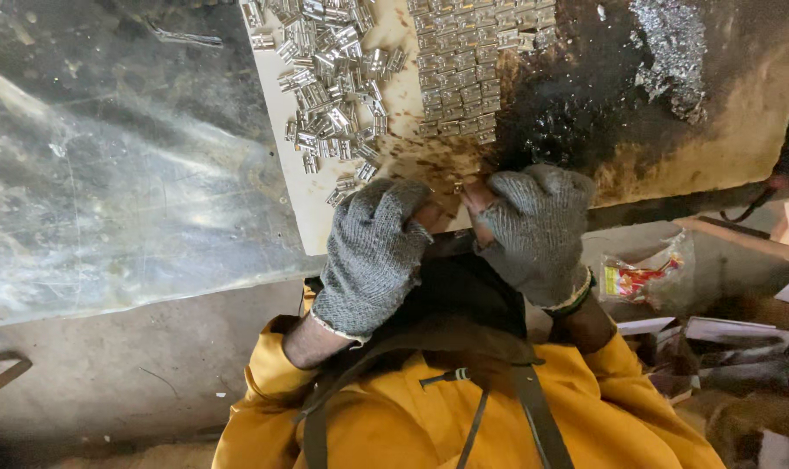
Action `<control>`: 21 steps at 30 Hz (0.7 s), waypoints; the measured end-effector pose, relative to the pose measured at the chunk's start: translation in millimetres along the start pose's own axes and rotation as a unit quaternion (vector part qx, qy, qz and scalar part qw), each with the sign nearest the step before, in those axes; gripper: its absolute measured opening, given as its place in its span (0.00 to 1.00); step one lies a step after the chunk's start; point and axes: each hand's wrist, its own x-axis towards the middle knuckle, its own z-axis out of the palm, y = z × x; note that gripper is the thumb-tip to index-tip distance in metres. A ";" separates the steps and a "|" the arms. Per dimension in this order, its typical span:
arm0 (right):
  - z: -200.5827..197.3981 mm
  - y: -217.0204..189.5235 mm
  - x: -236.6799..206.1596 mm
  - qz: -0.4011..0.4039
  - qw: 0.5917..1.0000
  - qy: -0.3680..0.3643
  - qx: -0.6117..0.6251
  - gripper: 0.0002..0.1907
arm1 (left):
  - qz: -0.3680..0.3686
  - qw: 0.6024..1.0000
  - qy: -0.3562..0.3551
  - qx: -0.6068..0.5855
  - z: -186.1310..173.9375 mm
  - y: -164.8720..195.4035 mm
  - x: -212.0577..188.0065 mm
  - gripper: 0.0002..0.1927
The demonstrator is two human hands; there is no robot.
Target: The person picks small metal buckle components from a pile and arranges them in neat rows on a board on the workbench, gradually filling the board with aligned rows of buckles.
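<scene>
Yellow sleeves lead to our grey-gloved left hand (373, 256) and right hand (538, 230), whose grips pinch a small metal piece (458, 185); loose silvery hinge-like parts (329, 95) lie at eleven o'clock. Press evenly.

Two gloved hands: left hand (373, 252), right hand (538, 230), each in one grey knit glove, meeting at the near edge of the pale board (303, 187). One pale board on the bench (733, 122). Two groups of small metal hinges on that board: one loose heap (329, 82) at its middle, too many and too tangled to count; one tidy block in rows (464, 74) at its right edge, likewise too many to count exactly. One patch of metal shavings (672, 52) well right of the board. One clear plastic sheet (108, 174) left of the board. One plastic packet (646, 280) right of and below the board.
</scene>
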 end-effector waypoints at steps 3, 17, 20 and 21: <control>5.0 5.7 6.3 -0.012 0.999 0.026 -0.033 0.14 | 0.058 0.996 -0.013 0.068 -2.6 -3.8 2.1 0.14; 12.3 6.1 -4.3 0.031 0.997 0.058 0.030 0.11 | -0.059 0.992 0.053 -0.093 3.6 -9.7 -13.2 0.17; 8.6 8.0 -21.3 0.024 0.999 0.018 0.018 0.15 | -0.029 0.997 0.067 -0.040 -2.7 -13.4 -15.2 0.16; 7.6 8.3 -26.4 0.036 0.999 0.002 0.007 0.17 | 0.009 0.997 0.072 0.005 -6.2 -14.9 -16.6 0.16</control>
